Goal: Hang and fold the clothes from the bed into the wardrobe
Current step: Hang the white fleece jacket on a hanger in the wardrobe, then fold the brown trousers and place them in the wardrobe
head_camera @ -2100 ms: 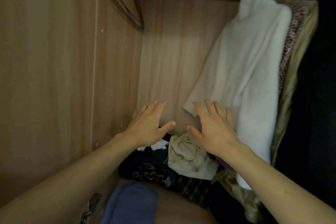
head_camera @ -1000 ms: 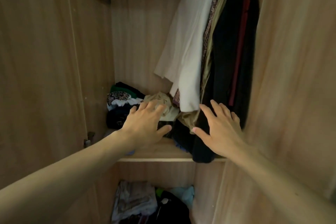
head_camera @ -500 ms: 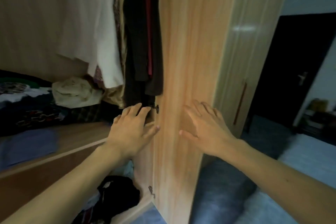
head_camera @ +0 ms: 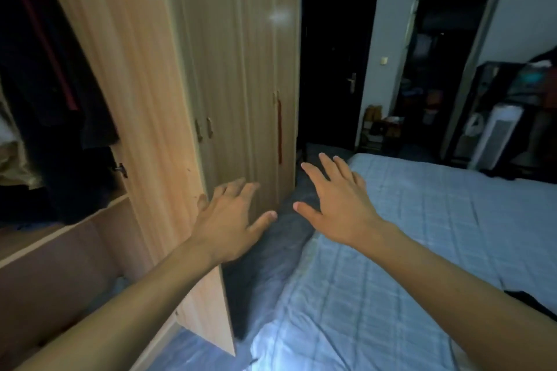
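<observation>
The wooden wardrobe fills the left half of the view, with its open door jutting toward me. Dark clothes hang inside at the far left above a shelf. The bed, covered in a light blue quilt, lies on the right. A dark garment shows at the bed's right edge. My left hand is held out empty with spread fingers in front of the door's edge. My right hand is also empty and spread, above the bed's near corner.
A dark narrow gap runs between wardrobe and bed. Beyond stand a closed dark door, an open doorway and a white appliance by dark furniture at the right.
My view has swung right, from the wardrobe's inside with its hanging and folded clothes to the open door and the bed. Both hands have stayed empty and spread in front of me.
</observation>
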`<control>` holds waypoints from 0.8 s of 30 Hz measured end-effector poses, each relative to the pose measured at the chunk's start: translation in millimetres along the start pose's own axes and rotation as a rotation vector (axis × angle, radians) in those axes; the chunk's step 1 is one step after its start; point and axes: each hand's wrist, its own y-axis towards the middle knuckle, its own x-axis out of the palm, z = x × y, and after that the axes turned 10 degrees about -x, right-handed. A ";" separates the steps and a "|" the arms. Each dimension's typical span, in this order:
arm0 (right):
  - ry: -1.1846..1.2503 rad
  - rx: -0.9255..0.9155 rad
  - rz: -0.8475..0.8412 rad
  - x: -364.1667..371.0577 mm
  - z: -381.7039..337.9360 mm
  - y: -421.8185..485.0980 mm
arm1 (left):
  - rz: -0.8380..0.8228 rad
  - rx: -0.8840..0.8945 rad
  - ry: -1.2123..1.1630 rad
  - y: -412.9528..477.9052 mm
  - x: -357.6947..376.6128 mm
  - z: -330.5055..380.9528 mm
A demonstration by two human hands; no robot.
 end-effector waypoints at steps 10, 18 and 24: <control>0.031 0.286 -0.049 -26.6 212.0 -180.5 | -0.160 0.175 -0.100 -24.0 82.8 237.5; 0.034 0.499 -0.050 -29.6 308.8 -287.6 | -0.277 0.363 -0.138 -36.6 140.8 377.0; 0.047 0.682 -0.034 -34.9 364.6 -334.0 | -0.344 0.514 -0.166 -27.3 183.0 445.8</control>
